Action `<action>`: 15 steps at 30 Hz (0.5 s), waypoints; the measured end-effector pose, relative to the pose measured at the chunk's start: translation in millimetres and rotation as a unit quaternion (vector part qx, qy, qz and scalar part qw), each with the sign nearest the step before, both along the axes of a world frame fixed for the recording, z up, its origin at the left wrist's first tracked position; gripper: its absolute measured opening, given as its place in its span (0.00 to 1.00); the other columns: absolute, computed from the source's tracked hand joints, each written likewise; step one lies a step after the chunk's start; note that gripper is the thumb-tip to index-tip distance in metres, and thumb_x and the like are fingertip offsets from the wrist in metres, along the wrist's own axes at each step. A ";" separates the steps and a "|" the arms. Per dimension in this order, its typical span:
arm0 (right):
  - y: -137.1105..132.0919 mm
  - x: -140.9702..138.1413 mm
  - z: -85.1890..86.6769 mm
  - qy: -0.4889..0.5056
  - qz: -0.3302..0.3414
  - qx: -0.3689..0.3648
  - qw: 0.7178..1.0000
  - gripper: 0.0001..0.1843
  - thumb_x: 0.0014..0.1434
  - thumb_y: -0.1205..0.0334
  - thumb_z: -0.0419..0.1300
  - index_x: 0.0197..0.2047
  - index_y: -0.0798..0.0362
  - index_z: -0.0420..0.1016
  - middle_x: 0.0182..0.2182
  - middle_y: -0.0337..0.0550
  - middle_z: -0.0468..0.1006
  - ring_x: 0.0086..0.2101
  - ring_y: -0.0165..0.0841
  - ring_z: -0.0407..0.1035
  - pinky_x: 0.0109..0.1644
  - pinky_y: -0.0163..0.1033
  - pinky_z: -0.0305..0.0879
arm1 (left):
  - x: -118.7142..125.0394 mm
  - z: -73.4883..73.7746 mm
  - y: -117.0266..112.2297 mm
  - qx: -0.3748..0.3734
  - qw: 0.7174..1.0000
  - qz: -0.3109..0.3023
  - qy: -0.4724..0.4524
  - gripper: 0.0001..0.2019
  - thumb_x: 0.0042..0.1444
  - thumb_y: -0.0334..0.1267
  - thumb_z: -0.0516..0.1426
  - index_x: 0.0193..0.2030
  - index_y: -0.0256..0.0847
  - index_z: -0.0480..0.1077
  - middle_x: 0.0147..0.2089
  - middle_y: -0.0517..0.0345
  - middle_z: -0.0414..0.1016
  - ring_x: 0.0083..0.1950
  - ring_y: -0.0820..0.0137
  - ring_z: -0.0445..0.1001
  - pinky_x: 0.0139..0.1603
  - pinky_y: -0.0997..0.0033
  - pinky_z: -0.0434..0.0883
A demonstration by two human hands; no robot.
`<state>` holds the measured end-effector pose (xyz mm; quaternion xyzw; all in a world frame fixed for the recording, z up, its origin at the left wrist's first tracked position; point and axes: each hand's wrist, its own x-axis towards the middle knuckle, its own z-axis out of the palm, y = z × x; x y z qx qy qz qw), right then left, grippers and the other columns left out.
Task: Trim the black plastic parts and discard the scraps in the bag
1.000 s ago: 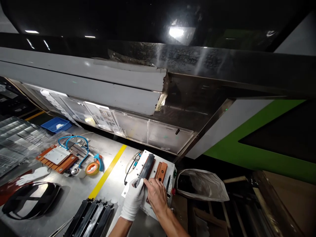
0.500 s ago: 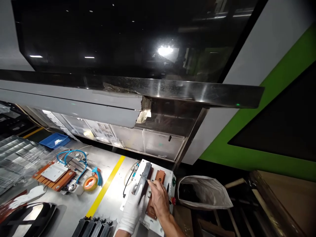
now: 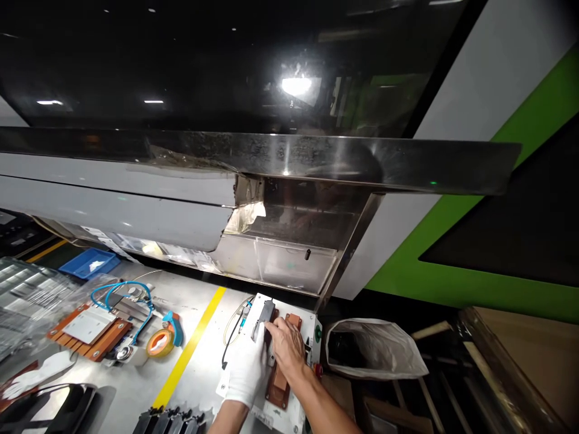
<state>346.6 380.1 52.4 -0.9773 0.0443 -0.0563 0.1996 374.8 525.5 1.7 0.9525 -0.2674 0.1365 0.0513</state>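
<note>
Two hands meet over the white fixture plate (image 3: pixel 296 322) at about 6 o'clock in my view. My left hand (image 3: pixel 246 367), in a white glove, lies on the near end of a long dark bar (image 3: pixel 263 312) that rests on the plate and points toward 12 o'clock; its fingers are curled over the bar, though I cannot tell how firmly they grip. My bare right hand (image 3: pixel 286 345) sits just beside the glove at 3 o'clock, its fingers bent and pressing on the bar's side, closed against it rather than spread. A brown block (image 3: pixel 278 386) is on the plate beneath my right wrist, and a black cable (image 3: pixel 231 337) loops off the plate's 9 o'clock edge.

On the steel worktop (image 3: pixel 136 386) a yellow line (image 3: pixel 190 346) runs toward 12 o'clock. Farther toward 9 o'clock lie an orange tape roll (image 3: pixel 159 342), a blue cable (image 3: pixel 118 288) and a blue tray (image 3: pixel 93 263). A grey bag (image 3: pixel 375 346) hangs open at 3 o'clock.
</note>
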 end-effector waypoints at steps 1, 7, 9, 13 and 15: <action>-0.1 1.0 1.0 0.003 0.001 0.000 1.000 0.25 0.66 0.75 0.49 0.52 0.39 0.80 0.40 0.39 0.78 0.40 0.34 0.73 0.45 0.37 0.64 | 0.2 1.2 -0.1 -0.003 1.000 -0.003 0.011 0.23 0.64 0.34 0.48 0.63 0.30 0.69 0.52 0.29 0.80 0.53 0.48 0.80 0.55 0.44 0.79; -1.3 7.4 5.5 0.009 -0.015 0.012 1.000 0.27 0.66 0.75 0.49 0.55 0.39 0.79 0.42 0.40 0.79 0.42 0.35 0.74 0.48 0.38 0.65 | 6.5 -0.3 -3.2 -0.022 0.998 0.007 0.057 0.24 0.62 0.33 0.48 0.63 0.29 0.69 0.56 0.26 0.77 0.60 0.43 0.76 0.56 0.40 0.78; -3.0 4.2 6.8 -0.001 -0.034 0.023 0.999 0.27 0.67 0.75 0.48 0.58 0.39 0.78 0.44 0.41 0.79 0.44 0.36 0.73 0.50 0.39 0.65 | 10.6 -0.8 -5.3 -0.021 0.999 0.009 0.049 0.25 0.61 0.34 0.50 0.63 0.29 0.70 0.60 0.27 0.76 0.62 0.42 0.74 0.59 0.39 0.76; -18.9 -24.5 0.3 -0.073 -0.101 0.115 0.985 0.27 0.70 0.70 0.45 0.67 0.46 0.68 0.52 0.47 0.78 0.50 0.39 0.73 0.54 0.42 0.67 | 16.4 13.1 -10.5 -0.049 0.997 -0.017 0.053 0.29 0.64 0.36 0.49 0.73 0.40 0.58 0.72 0.39 0.64 0.71 0.48 0.65 0.69 0.44 0.70; -38.4 -53.1 -15.6 -0.102 -0.187 0.218 0.952 0.25 0.72 0.60 0.44 0.68 0.53 0.64 0.53 0.53 0.78 0.50 0.41 0.74 0.53 0.44 0.70 | 15.4 22.0 -9.9 -0.059 0.996 -0.025 0.064 0.30 0.65 0.37 0.49 0.74 0.44 0.54 0.74 0.41 0.62 0.73 0.49 0.63 0.69 0.44 0.70</action>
